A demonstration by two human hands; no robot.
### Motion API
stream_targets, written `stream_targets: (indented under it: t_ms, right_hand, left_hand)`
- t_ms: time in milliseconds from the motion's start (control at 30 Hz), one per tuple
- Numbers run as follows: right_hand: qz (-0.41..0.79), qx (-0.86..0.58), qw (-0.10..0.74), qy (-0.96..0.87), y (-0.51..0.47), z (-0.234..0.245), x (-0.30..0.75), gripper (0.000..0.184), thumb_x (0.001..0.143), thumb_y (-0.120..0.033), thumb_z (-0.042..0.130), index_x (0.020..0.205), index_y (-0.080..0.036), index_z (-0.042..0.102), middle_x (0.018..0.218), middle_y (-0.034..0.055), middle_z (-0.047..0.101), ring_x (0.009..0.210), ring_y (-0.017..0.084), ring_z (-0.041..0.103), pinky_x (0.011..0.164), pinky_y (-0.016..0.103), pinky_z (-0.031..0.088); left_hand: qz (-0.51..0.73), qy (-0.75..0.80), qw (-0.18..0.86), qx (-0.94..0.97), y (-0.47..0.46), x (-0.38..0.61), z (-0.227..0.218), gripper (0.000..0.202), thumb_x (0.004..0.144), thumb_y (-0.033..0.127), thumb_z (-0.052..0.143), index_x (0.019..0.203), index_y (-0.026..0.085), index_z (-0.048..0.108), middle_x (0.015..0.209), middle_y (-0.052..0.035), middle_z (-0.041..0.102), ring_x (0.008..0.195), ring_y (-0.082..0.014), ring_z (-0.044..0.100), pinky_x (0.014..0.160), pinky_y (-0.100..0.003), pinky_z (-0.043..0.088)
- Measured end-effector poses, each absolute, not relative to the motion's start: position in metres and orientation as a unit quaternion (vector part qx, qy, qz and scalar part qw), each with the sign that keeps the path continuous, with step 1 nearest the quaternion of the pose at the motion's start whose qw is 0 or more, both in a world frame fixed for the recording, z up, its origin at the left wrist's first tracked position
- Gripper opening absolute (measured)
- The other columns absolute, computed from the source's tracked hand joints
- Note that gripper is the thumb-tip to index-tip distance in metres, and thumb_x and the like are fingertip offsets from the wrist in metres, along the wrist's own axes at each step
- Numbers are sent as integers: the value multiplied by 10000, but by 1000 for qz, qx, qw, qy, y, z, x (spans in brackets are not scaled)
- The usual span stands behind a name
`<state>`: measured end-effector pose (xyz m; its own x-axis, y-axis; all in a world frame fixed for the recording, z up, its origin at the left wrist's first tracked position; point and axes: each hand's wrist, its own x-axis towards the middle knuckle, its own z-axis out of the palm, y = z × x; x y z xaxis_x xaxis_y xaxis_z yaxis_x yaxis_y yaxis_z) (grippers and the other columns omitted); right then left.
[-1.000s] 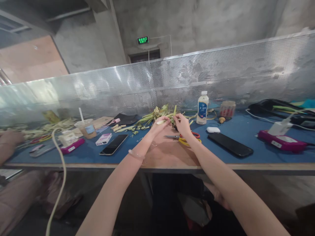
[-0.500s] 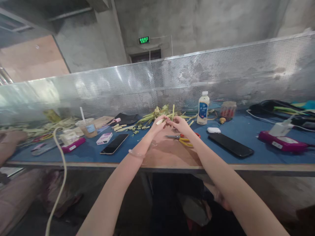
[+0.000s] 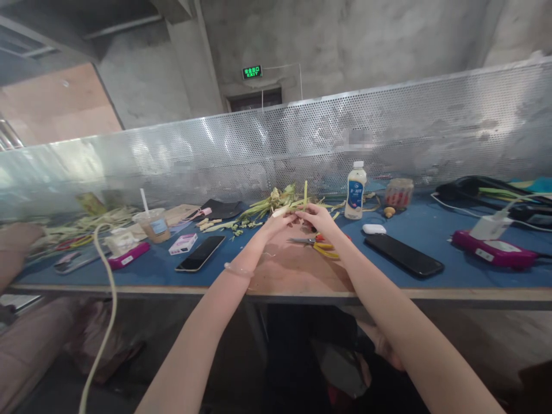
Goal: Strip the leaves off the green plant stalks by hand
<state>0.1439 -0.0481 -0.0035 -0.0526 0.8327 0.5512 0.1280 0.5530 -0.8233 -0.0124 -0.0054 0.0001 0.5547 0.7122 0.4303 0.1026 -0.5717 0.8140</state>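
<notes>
Your fingertips meet around slender plant pieces, scissors (image 3: 318, 238) close below.
Your left hand (image 3: 279, 223) has its grip curled around a smooth, pale strip (image 3: 281, 213), probably to steady it; your right hand (image 3: 318, 216) bends its fingers in beside a slim yellow-green stalk (image 3: 306, 193), though I cannot tell whether they pinch it. The steel blades seem kept within reach on the counter (image 3: 293, 270); crinkled, leafy trimmings (image 3: 281, 198) heap beyond.

Blue tabletop (image 3: 431, 229) (cluttered), stalks (image 3: 278, 199), phones (image 3: 405, 255), bottle (image 3: 355, 192)
</notes>
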Motion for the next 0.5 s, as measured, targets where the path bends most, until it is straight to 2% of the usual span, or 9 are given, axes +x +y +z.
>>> stream_targets:
  t_ms: [300, 500]
  right_hand:
    - [314, -343, 592, -657, -41, -8, 143, 293, 654, -436, 632, 725, -159, 572, 509, -31, 523, 404, 76, 451, 381, 194, 344]
    - [309, -361, 595, -648, -39, -10, 145, 293, 656, -446, 621, 708, -164, 560, 489, -40, 502, 396, 79, 451, 381, 197, 347]
  left_hand:
    - [414, 230, 343, 812, -7, -15, 4, 298, 750, 415, 542, 739, 123, 599, 670, -15, 564, 651, -106, 516, 636, -238, 398]
    - [406, 237, 373, 800, -10, -20, 9, 290, 736, 398, 572, 842, 131, 614, 708, -22, 594, 673, -116, 546, 667, -242, 421]
